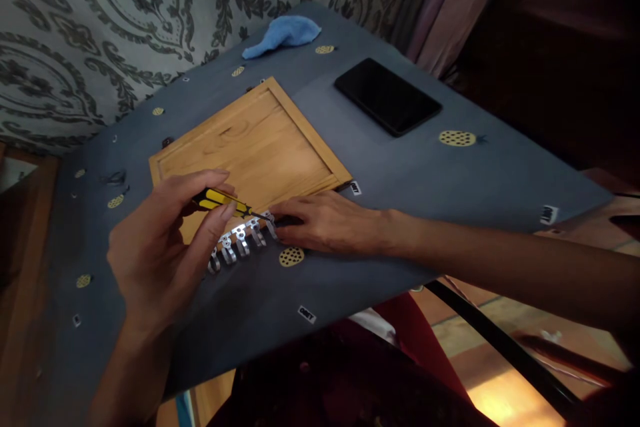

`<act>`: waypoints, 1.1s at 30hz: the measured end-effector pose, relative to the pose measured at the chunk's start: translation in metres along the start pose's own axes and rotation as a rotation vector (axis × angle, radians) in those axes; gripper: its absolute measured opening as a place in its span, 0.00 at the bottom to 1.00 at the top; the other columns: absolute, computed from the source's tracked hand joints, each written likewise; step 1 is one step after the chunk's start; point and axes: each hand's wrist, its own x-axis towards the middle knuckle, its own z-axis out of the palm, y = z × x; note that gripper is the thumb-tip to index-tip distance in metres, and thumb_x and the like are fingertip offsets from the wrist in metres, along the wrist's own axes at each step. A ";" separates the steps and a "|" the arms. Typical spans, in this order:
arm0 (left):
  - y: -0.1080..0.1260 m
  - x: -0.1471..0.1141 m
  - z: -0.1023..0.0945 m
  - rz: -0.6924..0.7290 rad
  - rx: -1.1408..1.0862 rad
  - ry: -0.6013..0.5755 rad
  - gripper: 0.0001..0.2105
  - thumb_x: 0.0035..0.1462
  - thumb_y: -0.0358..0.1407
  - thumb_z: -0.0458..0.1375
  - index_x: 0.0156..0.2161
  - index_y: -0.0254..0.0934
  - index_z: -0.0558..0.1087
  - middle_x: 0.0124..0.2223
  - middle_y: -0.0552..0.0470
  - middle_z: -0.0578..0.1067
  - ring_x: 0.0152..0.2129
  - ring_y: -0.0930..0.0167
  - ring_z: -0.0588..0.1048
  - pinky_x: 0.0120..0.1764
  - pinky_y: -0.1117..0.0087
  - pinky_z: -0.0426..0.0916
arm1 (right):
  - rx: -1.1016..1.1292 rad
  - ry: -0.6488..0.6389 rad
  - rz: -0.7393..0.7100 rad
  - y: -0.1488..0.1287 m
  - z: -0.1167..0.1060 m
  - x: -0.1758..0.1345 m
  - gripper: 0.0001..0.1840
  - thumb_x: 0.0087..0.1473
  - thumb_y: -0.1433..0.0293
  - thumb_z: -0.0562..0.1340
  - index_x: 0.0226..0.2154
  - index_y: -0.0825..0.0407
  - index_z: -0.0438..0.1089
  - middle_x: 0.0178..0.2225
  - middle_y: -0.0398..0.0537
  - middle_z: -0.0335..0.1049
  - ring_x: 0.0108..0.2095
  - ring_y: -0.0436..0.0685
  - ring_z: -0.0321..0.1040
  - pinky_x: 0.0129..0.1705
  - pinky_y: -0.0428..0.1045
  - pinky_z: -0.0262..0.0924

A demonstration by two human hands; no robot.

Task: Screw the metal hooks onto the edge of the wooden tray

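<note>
My left hand (pixel 165 247) is closed round a screwdriver (pixel 220 201) with a yellow and black handle. The screwdriver's thin shaft slants down to the right, and its tip is at the rightmost metal hook. A row of several silver hooks (pixel 241 240) runs along the near edge of a framed wooden panel (pixel 250 143), which lies on the table. My right hand (pixel 327 221) comes in from the right, its index finger and thumb closed about the end hook. Its other fingers are mostly hidden, and my left hand covers the panel's near left part.
The table wears a blue-grey cover (pixel 360 293) with pineapple prints. A black smartphone (pixel 387 97) lies to the right of the panel, and a blue cloth (pixel 283 35) behind it. Small dark pieces (pixel 114 178) lie at the left. Patterned wallpaper (pixel 135 7) borders the far side.
</note>
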 end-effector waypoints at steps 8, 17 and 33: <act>-0.014 0.002 -0.004 0.194 0.077 -0.054 0.23 0.57 0.27 0.65 0.55 0.51 0.73 0.45 0.60 0.79 0.37 0.74 0.78 0.39 0.70 0.74 | -0.013 0.005 -0.019 0.000 0.000 -0.001 0.12 0.66 0.69 0.57 0.50 0.53 0.70 0.55 0.54 0.72 0.45 0.60 0.73 0.40 0.53 0.66; -0.008 -0.001 0.001 0.195 0.082 -0.032 0.21 0.57 0.28 0.65 0.53 0.53 0.74 0.43 0.60 0.80 0.36 0.70 0.78 0.39 0.65 0.75 | 0.063 -0.049 0.036 0.000 -0.003 0.000 0.11 0.66 0.69 0.57 0.49 0.52 0.70 0.54 0.54 0.72 0.46 0.59 0.73 0.44 0.54 0.66; -0.009 -0.002 0.001 0.205 0.128 -0.074 0.22 0.57 0.28 0.65 0.54 0.53 0.73 0.46 0.59 0.80 0.40 0.68 0.79 0.43 0.63 0.77 | 0.082 -0.009 0.029 0.000 -0.002 0.000 0.13 0.67 0.69 0.55 0.51 0.52 0.69 0.54 0.54 0.72 0.47 0.60 0.72 0.44 0.54 0.66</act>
